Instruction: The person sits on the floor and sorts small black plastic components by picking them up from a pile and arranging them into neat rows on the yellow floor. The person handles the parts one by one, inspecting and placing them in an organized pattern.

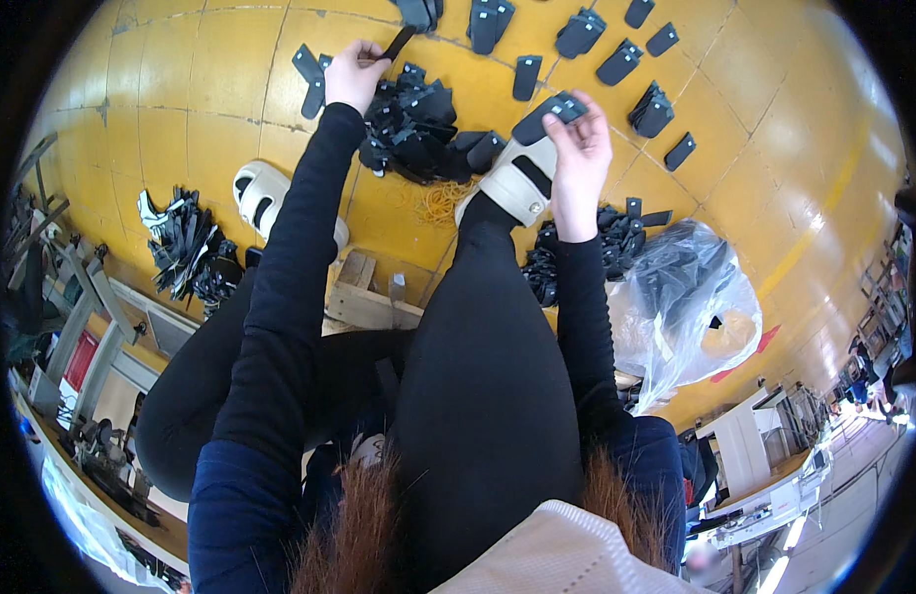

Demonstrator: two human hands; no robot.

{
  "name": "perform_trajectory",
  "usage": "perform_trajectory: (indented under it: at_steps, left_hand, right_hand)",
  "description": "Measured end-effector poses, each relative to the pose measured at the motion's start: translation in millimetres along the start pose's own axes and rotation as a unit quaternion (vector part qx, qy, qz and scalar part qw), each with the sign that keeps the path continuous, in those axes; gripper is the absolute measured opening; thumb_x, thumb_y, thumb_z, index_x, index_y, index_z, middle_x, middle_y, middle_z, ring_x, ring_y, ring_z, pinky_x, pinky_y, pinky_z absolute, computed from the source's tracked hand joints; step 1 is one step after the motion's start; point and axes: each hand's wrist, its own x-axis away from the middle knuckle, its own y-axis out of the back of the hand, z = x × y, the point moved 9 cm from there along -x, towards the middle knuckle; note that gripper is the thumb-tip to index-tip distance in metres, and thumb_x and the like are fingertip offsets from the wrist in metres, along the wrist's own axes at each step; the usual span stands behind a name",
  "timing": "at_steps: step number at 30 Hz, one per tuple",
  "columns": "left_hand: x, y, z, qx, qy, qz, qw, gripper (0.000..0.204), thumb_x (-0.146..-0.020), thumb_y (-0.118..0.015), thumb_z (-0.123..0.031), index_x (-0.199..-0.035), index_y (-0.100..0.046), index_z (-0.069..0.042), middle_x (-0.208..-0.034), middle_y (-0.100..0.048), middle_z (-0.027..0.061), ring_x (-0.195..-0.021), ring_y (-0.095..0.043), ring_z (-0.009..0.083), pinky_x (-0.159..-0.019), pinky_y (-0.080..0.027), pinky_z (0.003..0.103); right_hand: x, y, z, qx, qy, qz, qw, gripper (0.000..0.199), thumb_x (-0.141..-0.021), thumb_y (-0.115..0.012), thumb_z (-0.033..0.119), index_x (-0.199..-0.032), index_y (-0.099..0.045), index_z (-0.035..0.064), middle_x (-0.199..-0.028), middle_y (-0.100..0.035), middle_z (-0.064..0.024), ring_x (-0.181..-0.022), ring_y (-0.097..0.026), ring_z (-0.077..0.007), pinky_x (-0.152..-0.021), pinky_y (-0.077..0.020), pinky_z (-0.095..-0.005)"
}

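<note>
My left hand (354, 77) pinches a thin dark strip-like piece (400, 42), seen nearly edge-on. Between the fingers and thumb of my right hand (583, 148) is a dark flat tongue-shaped piece (543, 118) with a small pale label, held above my white shoe (517, 188). A loose heap of similar dark pieces (414, 124) lies on the yellow floor between my hands. Beyond them, neat stacks (581, 34) of the same kind are laid out. Near my left hand, a few more dark pieces (311, 84) overlap.
Yellow rubber bands (440, 202) lie below the heap. At right stands a clear plastic bag (688, 302) of dark pieces, with another dark pile (616, 238) against it. Further left are a second white shoe (261, 198) and a pile of cut pieces (189, 243). A wooden block (364, 305) sits by my legs.
</note>
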Motion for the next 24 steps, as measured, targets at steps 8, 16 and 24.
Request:
perform_trajectory:
  at_steps: [8, 16, 24]
  left_hand:
    - [44.6, -16.8, -28.2, 0.222, 0.06, 0.271, 0.935, 0.021, -0.083, -0.064, -0.017, -0.103, -0.069, -0.011, -0.092, -0.065, -0.0017, -0.077, -0.055, 0.006, -0.073, -0.044, 0.02]
    - [91.7, -62.8, -70.4, -0.104, -0.11, 0.359, 0.921, 0.026, -0.071, -0.068, -0.01, -0.096, -0.064, -0.008, -0.081, -0.063, 0.0059, -0.075, -0.062, 0.0227, -0.068, -0.049, 0.033]
    - [96.2, -87.5, -65.2, -0.037, -0.067, 0.319, 0.945, 0.031, -0.076, -0.062, -0.006, -0.107, -0.06, -0.009, -0.083, -0.07, 0.0069, -0.082, -0.066, 0.0231, -0.076, -0.05, 0.032]
  right_hand:
    - [-4.0, 12.6, -4.9, -0.057, -0.017, -0.027, 0.998, 0.055, -0.081, -0.06, -0.005, -0.131, -0.037, 0.0018, -0.097, -0.059, -0.0075, -0.086, -0.057, -0.0112, -0.08, -0.0448, -0.0221]
    - [-6.5, 16.4, -4.1, -0.003, -0.028, 0.007, 1.0, 0.05, -0.083, -0.061, -0.003, -0.129, -0.042, -0.0015, -0.095, -0.062, -0.0076, -0.086, -0.058, -0.0113, -0.079, -0.0473, -0.0228]
    - [-8.0, 22.3, -1.6, 0.002, -0.03, 0.013, 0.999, 0.05, -0.084, -0.06, -0.002, -0.13, -0.041, -0.001, -0.099, -0.062, -0.0085, -0.089, -0.06, -0.0117, -0.078, -0.0491, -0.0231]
